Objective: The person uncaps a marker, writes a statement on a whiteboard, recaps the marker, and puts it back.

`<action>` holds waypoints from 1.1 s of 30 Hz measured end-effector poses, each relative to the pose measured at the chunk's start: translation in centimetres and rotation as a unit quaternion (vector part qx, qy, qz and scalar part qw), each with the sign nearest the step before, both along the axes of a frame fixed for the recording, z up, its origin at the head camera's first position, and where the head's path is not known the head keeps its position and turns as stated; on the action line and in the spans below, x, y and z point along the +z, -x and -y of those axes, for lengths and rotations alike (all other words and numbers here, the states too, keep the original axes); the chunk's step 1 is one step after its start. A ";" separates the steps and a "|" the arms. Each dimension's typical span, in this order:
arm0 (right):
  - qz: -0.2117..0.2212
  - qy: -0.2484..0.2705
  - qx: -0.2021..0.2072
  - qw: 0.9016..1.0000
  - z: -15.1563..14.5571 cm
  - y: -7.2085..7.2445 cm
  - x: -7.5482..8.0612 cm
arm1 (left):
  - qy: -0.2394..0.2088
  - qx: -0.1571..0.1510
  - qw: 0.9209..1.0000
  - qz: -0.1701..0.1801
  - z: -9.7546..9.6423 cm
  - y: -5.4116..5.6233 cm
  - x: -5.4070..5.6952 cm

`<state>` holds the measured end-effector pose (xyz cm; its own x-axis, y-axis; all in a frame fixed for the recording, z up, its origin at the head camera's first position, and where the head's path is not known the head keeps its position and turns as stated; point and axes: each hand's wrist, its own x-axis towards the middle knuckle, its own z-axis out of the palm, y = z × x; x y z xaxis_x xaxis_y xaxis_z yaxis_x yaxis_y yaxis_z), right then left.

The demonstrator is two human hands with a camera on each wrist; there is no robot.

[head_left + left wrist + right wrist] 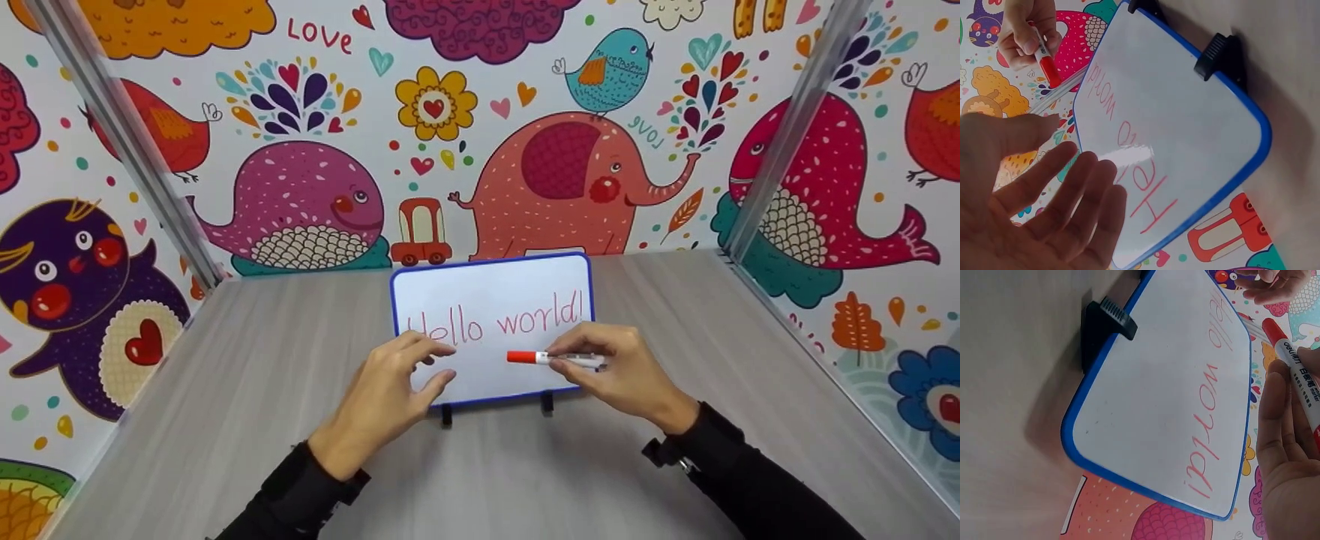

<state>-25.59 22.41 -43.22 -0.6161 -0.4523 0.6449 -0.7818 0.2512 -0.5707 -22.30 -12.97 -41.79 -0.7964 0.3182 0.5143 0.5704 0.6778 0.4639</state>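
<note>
A small whiteboard [480, 375] with a blue frame leans back on two black stand feet [547, 403]. Red handwriting [541, 313] across it reads "Hello world!". My right hand [626, 367] pinches a whiteboard marker [536, 358], white-bodied with its red cap on and pointing left, in front of the board's right half. In the right wrist view, thumb and fingers hold the marker [1292, 363] by its printed barrel. My left hand [394, 382] hovers before the board's lower left corner, fingers loosely bent and nothing in them; the left wrist view shows its spread fingers [1055, 197].
The board stands on a grey wood-grain table [300, 360], near the back wall. Walls printed with cartoon animals [562, 187] enclose the back and both sides. Metal corner posts [135, 142] rise at the back left and back right [795, 135].
</note>
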 end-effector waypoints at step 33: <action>0.045 0.000 -0.165 0.985 -5.4 2.0 0.5 | -0.003 0.087 0.996 0.022 5.7 1.5 -0.2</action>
<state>-27.58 27.77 -42.74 -0.7839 -0.2174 0.5815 -0.6039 0.4841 -0.6332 -23.80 -18.69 -42.02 -0.8612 0.1715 0.4785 0.4238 0.7619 0.4898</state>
